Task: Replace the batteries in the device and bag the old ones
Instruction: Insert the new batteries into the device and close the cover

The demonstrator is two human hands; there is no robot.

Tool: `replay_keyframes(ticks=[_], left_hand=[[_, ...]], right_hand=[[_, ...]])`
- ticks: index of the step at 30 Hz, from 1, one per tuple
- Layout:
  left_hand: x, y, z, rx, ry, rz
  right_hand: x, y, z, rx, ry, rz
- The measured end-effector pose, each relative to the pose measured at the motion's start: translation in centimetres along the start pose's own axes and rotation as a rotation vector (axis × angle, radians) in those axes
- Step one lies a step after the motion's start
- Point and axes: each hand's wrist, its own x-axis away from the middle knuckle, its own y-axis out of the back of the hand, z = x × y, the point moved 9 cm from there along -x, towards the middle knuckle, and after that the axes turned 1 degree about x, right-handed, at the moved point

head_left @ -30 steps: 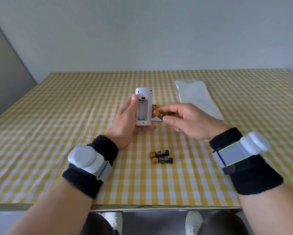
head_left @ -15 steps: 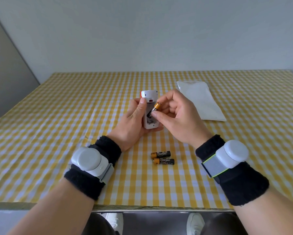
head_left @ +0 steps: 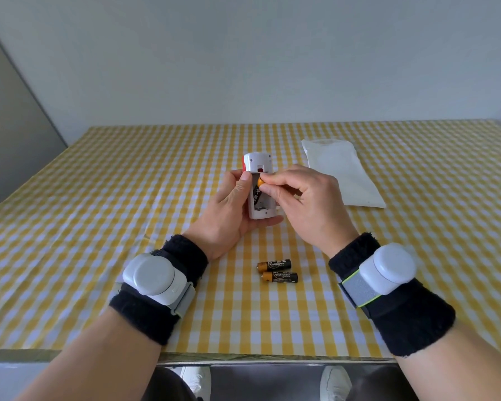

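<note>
Yellow-checked worktop [head_left: 98, 227] | device [head_left: 258, 186] upright, long axis away from viewer, open compartment facing camera, cradled in left hand [head_left: 229, 209] | right hand [head_left: 304, 204] fingers [head_left: 268, 180] pinch one battery [head_left: 259, 188] slanting into compartment | two batteries [head_left: 276, 270] lie crosswise near wrists | one white bag [head_left: 342, 172] far right

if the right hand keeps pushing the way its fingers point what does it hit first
Most likely the device: the right hand points its fingertips left into the open bay, pinching a battery already partly inside. Just beyond is the left hand, its thumb on the bay's edge.
</note>
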Motion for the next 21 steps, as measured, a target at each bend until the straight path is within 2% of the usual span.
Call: replay_keyframes(ticks=[8,15,18,21], left_hand=[[0.2,-0.3,0.2,-0.010,0.027,0.001],[0.4,-0.8,0.3,0.008,0.058,0.059],[0.4,-0.8,0.4,-0.029,0.059,0.076],[0.4,-0.6,0.3,-0.082,0.040,0.063]], right_hand=[[0.0,-0.1,-0.5,-0.012,-0.014,-0.018],[0.1,-0.6,-0.1,0.079,0.061,0.001],[0.1,-0.2,0.5,0.162,0.090,-0.046],[0.2,0.5,0.5,0.171,0.016,-0.126]])
